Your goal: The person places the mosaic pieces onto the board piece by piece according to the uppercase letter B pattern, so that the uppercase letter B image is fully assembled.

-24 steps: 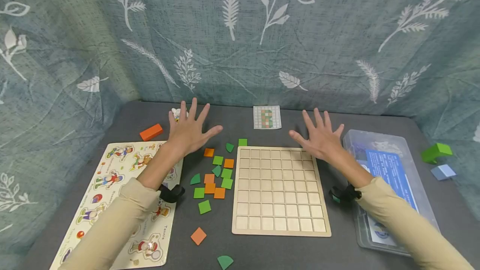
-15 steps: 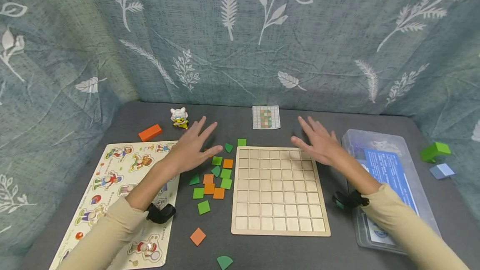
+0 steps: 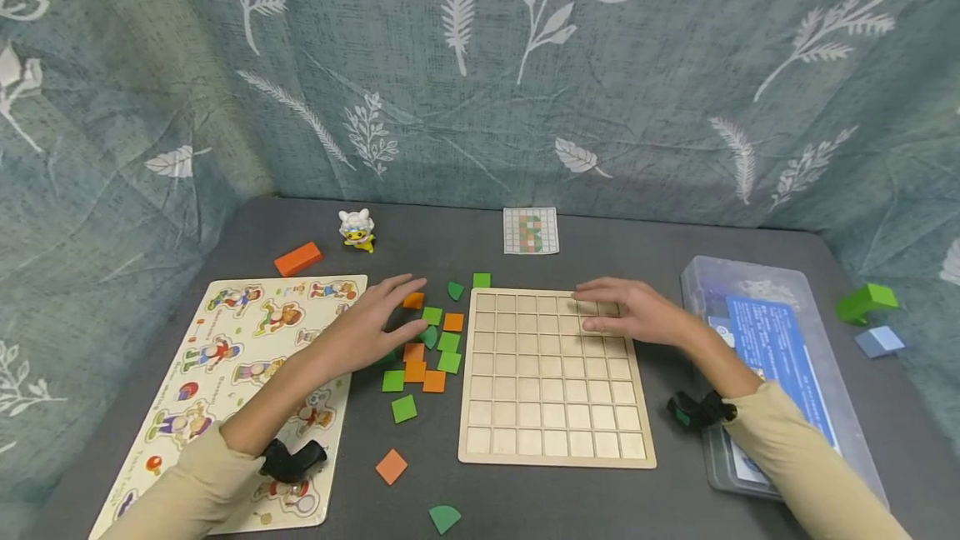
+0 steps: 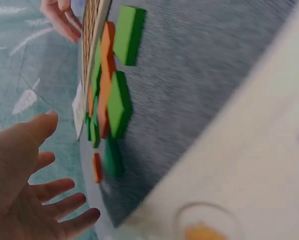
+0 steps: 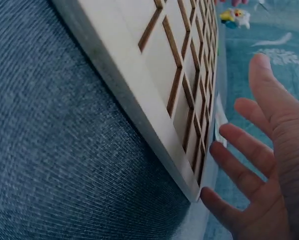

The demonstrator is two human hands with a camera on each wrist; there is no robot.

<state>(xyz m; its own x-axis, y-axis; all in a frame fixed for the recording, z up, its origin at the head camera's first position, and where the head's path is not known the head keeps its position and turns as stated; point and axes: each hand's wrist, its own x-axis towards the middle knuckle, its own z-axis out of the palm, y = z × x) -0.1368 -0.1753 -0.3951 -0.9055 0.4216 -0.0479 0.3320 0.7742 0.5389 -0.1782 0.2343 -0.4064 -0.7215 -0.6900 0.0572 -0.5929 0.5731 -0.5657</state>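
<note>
On the worktop, the grid board (image 3: pixel 557 377) lies nearest, empty; at its nine o'clock the loose tiles (image 3: pixel 423 348) cluster within reach. The left hand (image 3: pixel 371 325) hovers over them, grip open and empty; the right hand (image 3: pixel 633 311) rests flat on the board's far corner, apparently steadying it.

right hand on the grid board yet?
Apart. Right wrist view shows the right hand open, its fingers clear of the grid board, a gap plainly between.
</note>
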